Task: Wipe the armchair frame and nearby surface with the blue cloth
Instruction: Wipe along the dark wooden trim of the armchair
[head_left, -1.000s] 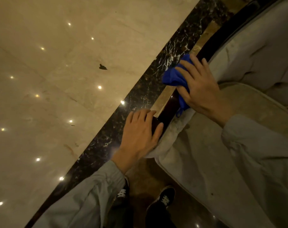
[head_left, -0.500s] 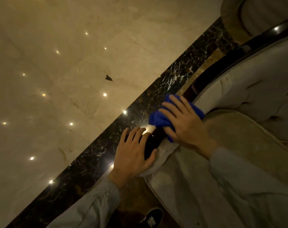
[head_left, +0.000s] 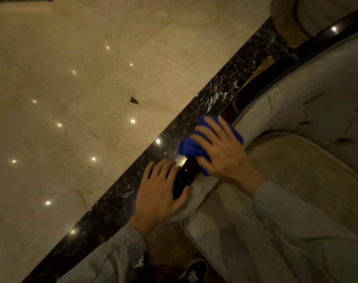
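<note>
The armchair's dark glossy wooden frame [head_left: 262, 84] runs as a curved rail from the upper right down to the middle of the view. My right hand [head_left: 221, 152] lies over the bunched blue cloth [head_left: 189, 149], its fingers spread across it, and presses it onto the rail near the front end. My left hand [head_left: 161, 190] grips the rail's rounded front end [head_left: 181, 180], thumb on the chair side and fingers on the floor side. The grey seat cushion [head_left: 245, 231] fills the lower right.
The tufted grey backrest [head_left: 327, 94] rises at the right. A dark veined marble strip [head_left: 204, 107] borders the chair, with pale polished floor [head_left: 72, 119] beyond and a small dark scrap [head_left: 134, 100] on it. My shoe [head_left: 194, 271] shows at the bottom edge.
My right hand has slid the blue cloth down the rail toward my left hand, closing the gap between them. My left hand has kept its grip on the rail's end.
</note>
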